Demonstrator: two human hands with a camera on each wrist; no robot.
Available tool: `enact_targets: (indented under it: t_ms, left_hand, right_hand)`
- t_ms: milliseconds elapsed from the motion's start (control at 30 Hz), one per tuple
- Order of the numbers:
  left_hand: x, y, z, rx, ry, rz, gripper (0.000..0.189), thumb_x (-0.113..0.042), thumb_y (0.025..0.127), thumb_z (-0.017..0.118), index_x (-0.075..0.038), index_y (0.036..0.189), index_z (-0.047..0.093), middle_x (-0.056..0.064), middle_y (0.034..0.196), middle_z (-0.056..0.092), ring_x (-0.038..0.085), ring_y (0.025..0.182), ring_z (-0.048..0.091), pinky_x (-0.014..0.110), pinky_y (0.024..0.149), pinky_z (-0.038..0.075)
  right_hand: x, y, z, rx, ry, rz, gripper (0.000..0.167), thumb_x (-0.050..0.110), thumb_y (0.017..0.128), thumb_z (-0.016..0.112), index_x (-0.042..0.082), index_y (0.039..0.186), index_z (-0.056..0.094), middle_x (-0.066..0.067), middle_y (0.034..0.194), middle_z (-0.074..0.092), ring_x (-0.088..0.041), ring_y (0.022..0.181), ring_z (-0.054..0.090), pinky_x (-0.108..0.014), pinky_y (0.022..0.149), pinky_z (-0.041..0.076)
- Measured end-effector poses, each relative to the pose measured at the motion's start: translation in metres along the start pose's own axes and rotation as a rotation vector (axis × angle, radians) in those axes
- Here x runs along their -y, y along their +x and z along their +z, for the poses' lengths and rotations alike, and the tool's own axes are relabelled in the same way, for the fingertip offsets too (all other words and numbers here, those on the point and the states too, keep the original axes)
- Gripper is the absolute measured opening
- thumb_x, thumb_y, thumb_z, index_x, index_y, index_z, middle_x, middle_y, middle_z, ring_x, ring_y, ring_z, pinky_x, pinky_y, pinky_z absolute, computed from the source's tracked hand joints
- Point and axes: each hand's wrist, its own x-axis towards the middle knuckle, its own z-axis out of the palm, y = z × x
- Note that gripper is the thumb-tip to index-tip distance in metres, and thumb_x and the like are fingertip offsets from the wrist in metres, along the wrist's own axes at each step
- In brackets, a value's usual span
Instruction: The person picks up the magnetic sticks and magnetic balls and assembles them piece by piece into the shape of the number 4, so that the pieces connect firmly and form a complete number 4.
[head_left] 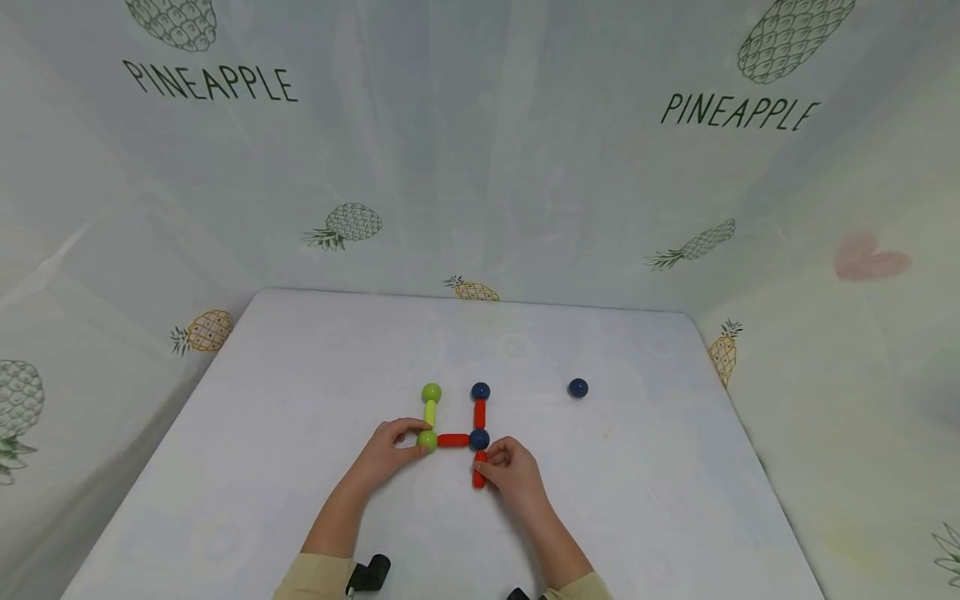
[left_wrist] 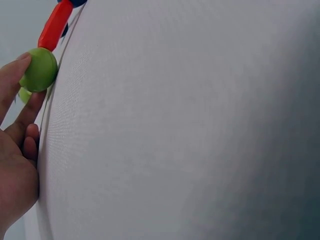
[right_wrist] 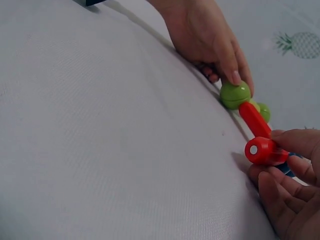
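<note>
My left hand (head_left: 392, 450) pinches the near green ball (head_left: 427, 441) between thumb and fingers. From that ball a yellow-green rod (head_left: 430, 413) runs away from me to a second green ball (head_left: 431, 392). A red rod (head_left: 453, 440) links it sideways to a blue ball (head_left: 479, 439). Beyond that, another red rod (head_left: 480, 414) leads to a far blue ball (head_left: 481, 391). My right hand (head_left: 517, 477) pinches a third red rod (head_left: 479, 471), whose far end meets the middle blue ball. Its near end (right_wrist: 254, 150) shows a pale round spot in the right wrist view.
A loose blue ball (head_left: 578, 388) lies farther right on the white-covered table (head_left: 660, 467). Behind the table hangs a pale curtain (head_left: 480, 167) with pineapple prints. Black wrist devices (head_left: 369, 573) sit at the cuffs.
</note>
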Motion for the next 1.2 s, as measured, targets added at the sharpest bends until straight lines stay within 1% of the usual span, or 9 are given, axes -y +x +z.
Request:
enact_targets:
  t_ms: [300, 567, 733, 933, 1200]
  left_hand:
    - [-0.0019, 0.0000, -0.0009, 0.005, 0.001, 0.003, 0.026, -0.019, 0.083, 0.079, -0.021, 0.108, 0.071, -0.009, 0.105, 0.064, 0.017, 0.101, 0.049, 0.041, 0.092, 0.042]
    - [-0.0053, -0.0007, -0.0020, 0.001, -0.002, -0.007, 0.027, -0.017, 0.083, 0.079, -0.021, 0.108, 0.072, -0.010, 0.104, 0.063, 0.017, 0.101, 0.049, 0.041, 0.093, 0.042]
    - [-0.0044, -0.0007, -0.0015, 0.003, -0.004, 0.005, 0.027, -0.016, 0.083, 0.079, -0.021, 0.108, 0.071, -0.010, 0.104, 0.063, 0.017, 0.102, 0.049, 0.041, 0.093, 0.042]
    - [-0.0038, -0.0001, -0.0005, -0.003, -0.002, -0.004, 0.027, -0.016, 0.083, 0.079, -0.021, 0.108, 0.072, -0.009, 0.104, 0.063, 0.017, 0.102, 0.048, 0.041, 0.092, 0.042]
    - [-0.0011, 0.0009, 0.0025, -0.008, 0.008, 0.003, 0.026, -0.017, 0.083, 0.079, -0.021, 0.108, 0.072, -0.009, 0.103, 0.063, 0.018, 0.102, 0.048, 0.041, 0.091, 0.043]
  right_hand:
    - [0.0009, 0.0026, -0.0006, 0.008, -0.022, 0.009, 0.024, 0.012, 0.082, 0.078, 0.005, 0.095, 0.060, -0.004, 0.076, 0.059, -0.017, 0.060, 0.057, -0.028, 0.058, 0.050]
    - [0.0028, 0.0034, -0.0002, 0.003, -0.029, 0.008, 0.022, 0.012, 0.082, 0.078, 0.005, 0.094, 0.060, -0.003, 0.075, 0.059, -0.017, 0.060, 0.057, -0.029, 0.058, 0.051]
    - [0.0043, 0.0040, -0.0002, 0.007, -0.033, 0.018, 0.023, 0.012, 0.082, 0.078, 0.005, 0.094, 0.060, -0.003, 0.076, 0.059, -0.016, 0.060, 0.057, -0.029, 0.059, 0.051]
    - [0.0061, 0.0038, -0.0006, 0.011, -0.034, 0.018, 0.024, 0.012, 0.082, 0.078, 0.004, 0.095, 0.060, -0.004, 0.076, 0.058, -0.016, 0.059, 0.056, -0.029, 0.059, 0.051]
    - [0.0053, 0.0060, -0.0023, 0.003, -0.062, 0.000, 0.023, 0.013, 0.082, 0.078, 0.004, 0.094, 0.061, -0.003, 0.077, 0.057, -0.016, 0.062, 0.054, -0.027, 0.057, 0.048]
